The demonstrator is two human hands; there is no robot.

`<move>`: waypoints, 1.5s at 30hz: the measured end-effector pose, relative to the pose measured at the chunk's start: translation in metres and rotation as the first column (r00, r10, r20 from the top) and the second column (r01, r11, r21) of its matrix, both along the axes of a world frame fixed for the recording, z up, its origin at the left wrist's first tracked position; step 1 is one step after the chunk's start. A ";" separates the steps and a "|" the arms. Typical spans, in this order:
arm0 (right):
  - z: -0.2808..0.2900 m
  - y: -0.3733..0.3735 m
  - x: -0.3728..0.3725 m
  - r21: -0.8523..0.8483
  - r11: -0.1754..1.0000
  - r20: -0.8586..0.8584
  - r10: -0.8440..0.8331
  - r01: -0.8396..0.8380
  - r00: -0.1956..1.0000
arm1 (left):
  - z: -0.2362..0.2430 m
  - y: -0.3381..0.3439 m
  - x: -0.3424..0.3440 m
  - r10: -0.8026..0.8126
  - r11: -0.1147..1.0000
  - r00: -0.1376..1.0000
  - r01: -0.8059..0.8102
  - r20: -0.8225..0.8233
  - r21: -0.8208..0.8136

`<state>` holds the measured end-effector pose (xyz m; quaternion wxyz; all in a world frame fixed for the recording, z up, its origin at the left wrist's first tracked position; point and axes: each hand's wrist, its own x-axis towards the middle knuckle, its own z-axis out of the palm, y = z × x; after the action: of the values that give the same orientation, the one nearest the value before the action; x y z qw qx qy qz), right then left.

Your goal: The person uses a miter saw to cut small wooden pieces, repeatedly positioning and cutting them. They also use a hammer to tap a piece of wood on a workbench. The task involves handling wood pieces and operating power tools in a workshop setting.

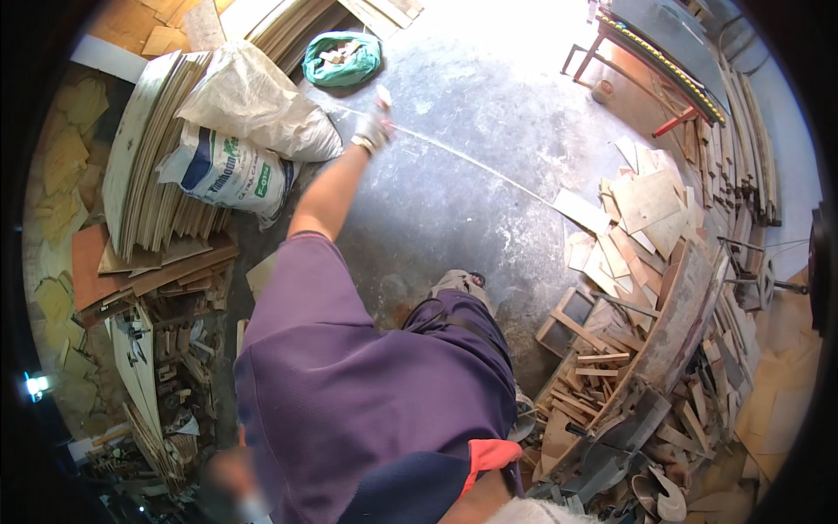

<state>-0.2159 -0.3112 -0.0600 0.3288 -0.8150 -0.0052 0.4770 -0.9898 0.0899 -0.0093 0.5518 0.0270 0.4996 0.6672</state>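
My left arm reaches forward over the grey concrete floor [436, 188] from a purple short sleeve [301, 275]. On my left hand [375, 127] is a whitish glove. Motion smears its fingers, and a small white patch shows at their tips; whether that is a held thing or part of the glove I cannot tell. Nearest to the hand is an open green sack [343, 59] with wood scraps [342, 54] in it, just beyond. A thin pale line [476, 163] crosses the floor beside the hand. My right hand is out of view.
Left stand full white sacks [253, 96] against stacked wooden boards [144, 148]. Offcuts [624, 244] and wood strips [580, 384] heap at the right. A red-legged metal frame [650, 79] stands far right. A blurred patch [231, 485] shows lower left.
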 end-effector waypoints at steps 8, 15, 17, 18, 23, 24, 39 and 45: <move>-0.006 -0.013 -0.013 0.031 0.989 -0.065 -0.141 0.143 0.988 | -0.002 0.046 0.019 0.155 0.988 0.898 -0.148 -0.411 0.048; 0.014 0.006 -0.045 0.230 0.902 -0.251 -0.308 0.365 0.918 | -0.072 -0.010 0.380 -0.867 0.488 0.457 0.703 -0.197 -0.517; 0.035 0.026 -0.047 0.410 0.869 -0.285 -0.166 0.277 0.944 | -0.051 -0.031 0.467 -0.957 0.240 0.136 0.869 -0.257 -0.433; 0.046 0.035 -0.046 0.485 0.818 -0.308 -0.170 0.308 0.936 | -0.038 -0.043 0.500 -0.956 0.099 -0.020 0.916 -0.291 -0.389; 0.107 0.063 -0.011 0.542 0.840 0.101 -0.039 -0.022 0.994 | 0.027 -0.071 0.615 -0.989 -0.129 -0.129 0.992 -0.068 -0.002; 0.116 0.063 -0.005 0.583 0.801 -0.075 -0.108 0.132 0.991 | 0.036 -0.072 0.633 -0.974 -0.202 -0.197 0.979 -0.116 0.038; 0.130 -0.005 0.103 0.675 0.485 -0.378 -0.421 0.557 0.825 | 0.055 -0.130 0.791 -0.978 -0.147 -0.150 0.989 -0.143 -0.028; 0.130 -0.018 0.129 0.634 0.539 -0.306 -0.484 0.554 0.820 | 0.040 -0.128 0.837 -0.980 -0.122 -0.125 0.992 -0.152 -0.028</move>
<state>-0.0870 -0.3293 0.0701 0.7375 -0.5689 0.0722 0.3567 -0.1529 -0.0384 0.0307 0.8309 0.4585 0.3112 0.0500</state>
